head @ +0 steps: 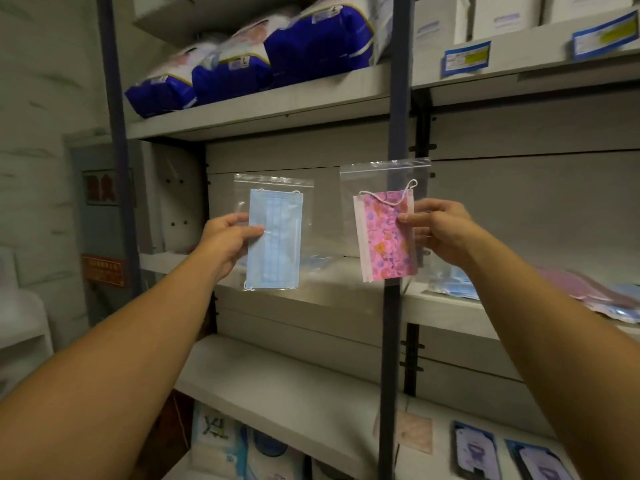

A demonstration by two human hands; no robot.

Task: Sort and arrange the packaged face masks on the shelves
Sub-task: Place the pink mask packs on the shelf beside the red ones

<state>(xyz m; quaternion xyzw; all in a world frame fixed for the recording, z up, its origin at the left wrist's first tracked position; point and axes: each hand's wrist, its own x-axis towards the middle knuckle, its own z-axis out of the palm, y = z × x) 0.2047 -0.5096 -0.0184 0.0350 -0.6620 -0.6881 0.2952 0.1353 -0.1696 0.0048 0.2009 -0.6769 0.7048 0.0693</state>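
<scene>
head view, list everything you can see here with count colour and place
plain blue face mask in a clear zip bag: 1, blue, held up left of centre
pink patterned face mask in a clear zip bag: 1, pink, held up right of centre
loose pile of bagged masks: count unclear, blue and pink, middle shelf at right
dark blue and white soft packs: 3, top shelf at left
white boxes: at least 3, top shelf at right
blue shelf labels: 2, top shelf edge at right
grey metal shelving: several levels
left hand: 1, fingers pinch the blue mask bag
right hand: 1, fingers pinch the pink mask bag
</scene>
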